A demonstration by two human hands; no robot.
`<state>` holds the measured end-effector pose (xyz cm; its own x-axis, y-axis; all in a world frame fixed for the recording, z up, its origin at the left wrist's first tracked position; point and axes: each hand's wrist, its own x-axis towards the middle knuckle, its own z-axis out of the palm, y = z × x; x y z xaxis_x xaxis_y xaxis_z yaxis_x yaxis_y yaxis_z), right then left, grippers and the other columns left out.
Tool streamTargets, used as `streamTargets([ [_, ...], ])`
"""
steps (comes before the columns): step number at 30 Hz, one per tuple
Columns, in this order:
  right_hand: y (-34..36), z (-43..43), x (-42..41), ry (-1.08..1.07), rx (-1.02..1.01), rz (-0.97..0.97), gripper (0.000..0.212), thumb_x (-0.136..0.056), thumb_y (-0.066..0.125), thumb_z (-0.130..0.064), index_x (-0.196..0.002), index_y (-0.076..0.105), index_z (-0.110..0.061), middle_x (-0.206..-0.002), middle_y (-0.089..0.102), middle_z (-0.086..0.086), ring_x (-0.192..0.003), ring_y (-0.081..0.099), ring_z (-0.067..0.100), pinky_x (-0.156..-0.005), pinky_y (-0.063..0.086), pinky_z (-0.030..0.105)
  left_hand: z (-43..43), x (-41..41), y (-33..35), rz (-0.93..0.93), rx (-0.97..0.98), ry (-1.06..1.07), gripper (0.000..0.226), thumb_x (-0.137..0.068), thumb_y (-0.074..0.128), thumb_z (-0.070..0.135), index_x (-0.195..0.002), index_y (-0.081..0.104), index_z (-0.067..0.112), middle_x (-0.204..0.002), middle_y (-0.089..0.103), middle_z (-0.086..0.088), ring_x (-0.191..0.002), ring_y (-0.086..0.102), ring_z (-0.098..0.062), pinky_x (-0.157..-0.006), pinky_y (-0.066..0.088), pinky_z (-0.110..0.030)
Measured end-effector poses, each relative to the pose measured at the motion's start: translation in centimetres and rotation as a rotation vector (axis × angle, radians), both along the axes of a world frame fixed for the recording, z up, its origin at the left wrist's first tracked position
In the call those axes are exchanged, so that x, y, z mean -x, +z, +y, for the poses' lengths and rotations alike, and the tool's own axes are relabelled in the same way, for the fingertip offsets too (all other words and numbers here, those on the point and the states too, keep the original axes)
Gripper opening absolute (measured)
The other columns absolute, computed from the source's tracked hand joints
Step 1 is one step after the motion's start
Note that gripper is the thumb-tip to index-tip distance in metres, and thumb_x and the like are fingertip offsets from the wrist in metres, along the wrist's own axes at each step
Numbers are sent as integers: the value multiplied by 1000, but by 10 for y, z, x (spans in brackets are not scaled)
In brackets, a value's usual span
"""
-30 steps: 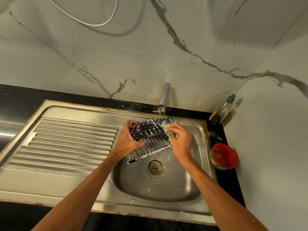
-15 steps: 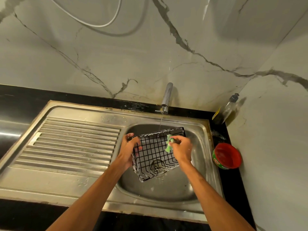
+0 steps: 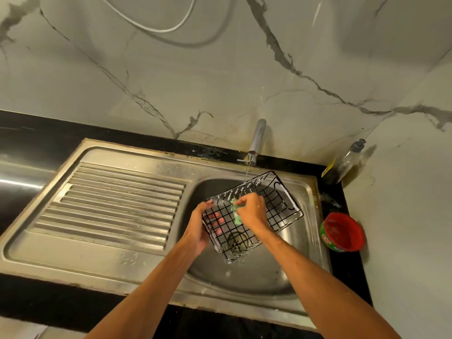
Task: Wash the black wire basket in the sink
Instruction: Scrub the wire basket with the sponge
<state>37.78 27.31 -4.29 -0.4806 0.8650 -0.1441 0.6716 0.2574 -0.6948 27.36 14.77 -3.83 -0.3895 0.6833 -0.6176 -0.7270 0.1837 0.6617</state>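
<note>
Black wire basket (image 3: 278, 206), rectangular, with a square-grid mesh, held tilted over the bowl of a stainless steel sink (image 3: 244, 285) set toward the right end of the black surface (image 3: 342, 265). White suds cling to its wires. The round drain (image 3: 237, 241) shows through the mesh. The left hand (image 3: 198, 228) grasps the basket's left end, its fingers visible through the grid. The right hand (image 3: 252, 211) pinches a small green scrub pad (image 3: 236, 217) and presses it against the mesh near the basket's middle. A chrome tap (image 3: 256, 140) at the surface's far edge lets a thin stream of water (image 3: 247, 172) fall onto the basket's far rim. The ribbed steel draining board (image 3: 117, 204) lies left of the bowl. A clear pump bottle (image 3: 347, 162) stands in the far right corner; a green tub with a red lid (image 3: 342, 232) sits by the right edge.
</note>
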Motion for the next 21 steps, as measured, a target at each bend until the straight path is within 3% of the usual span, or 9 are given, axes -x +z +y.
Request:
streamTargets([
  [2,3,-3,3,50,-24,0,11,-84,72,-1,-90,73,-9,-97,70,0,-88,64,9,-76,59,27,3,-2,2,-2,-12,-3,29,-93,53,36,-111,67,17,-92,68,-11,-79,64,-22,-67,48,-37],
  [5,-1,-20,3,244,47,-65,13,-83,75,-5,-95,74,-10,-102,71,1,-86,63,5,-71,58,21,7,-6,6,15,-7,-7,29,-94,54,37,-112,64,17,-88,68,-7,-78,61,-21,-66,48,-35],
  [7,2,-17,-1,220,136,-74,15,-83,75,-3,-96,74,-10,-105,71,2,-88,65,7,-74,58,22,6,-8,4,20,-2,-4,29,-95,53,37,-113,64,17,-90,67,-7,-79,60,-21,-65,48,-34],
  [10,20,7,-3,-199,394,203,21,-82,69,8,-98,73,-5,-103,72,7,-83,66,8,-75,59,24,2,-12,2,13,-7,0,33,-96,52,39,-115,66,15,-92,66,-7,-79,59,-19,-66,47,-34],
  [12,34,17,3,-567,639,532,26,-81,67,13,-101,70,-2,-100,72,11,-76,69,13,-68,60,23,1,-16,4,-17,-26,2,33,-96,53,38,-111,70,14,-90,66,-7,-77,57,-18,-69,46,-35],
  [14,44,18,11,-802,812,805,29,-82,66,14,-108,67,0,-100,71,15,-75,70,19,-53,56,17,0,-21,6,-41,-49,11,28,-96,55,34,-107,70,14,-91,65,-7,-78,57,-18,-70,45,-35],
  [17,45,10,18,-880,904,920,27,-87,63,10,-112,66,2,-104,67,19,-73,69,23,-41,50,18,-5,-34,4,-11,-91,49,31,-89,66,26,-116,56,15,-102,61,-9,-85,58,-20,-72,46,-37],
  [19,45,2,22,-820,952,894,16,-91,66,-4,-107,65,-3,-99,65,17,-64,65,19,-54,59,33,-10,-45,2,18,-103,43,57,-72,78,27,-122,52,16,-104,62,-9,-90,57,-22,-77,46,-41],
  [21,44,-5,26,-759,907,811,29,-85,77,-16,-108,62,-8,-103,64,15,-78,66,24,-52,57,34,-17,-56,-3,36,-99,21,82,-52,84,28,-126,50,22,-106,64,-11,-98,56,-25,-90,44,-46],
])
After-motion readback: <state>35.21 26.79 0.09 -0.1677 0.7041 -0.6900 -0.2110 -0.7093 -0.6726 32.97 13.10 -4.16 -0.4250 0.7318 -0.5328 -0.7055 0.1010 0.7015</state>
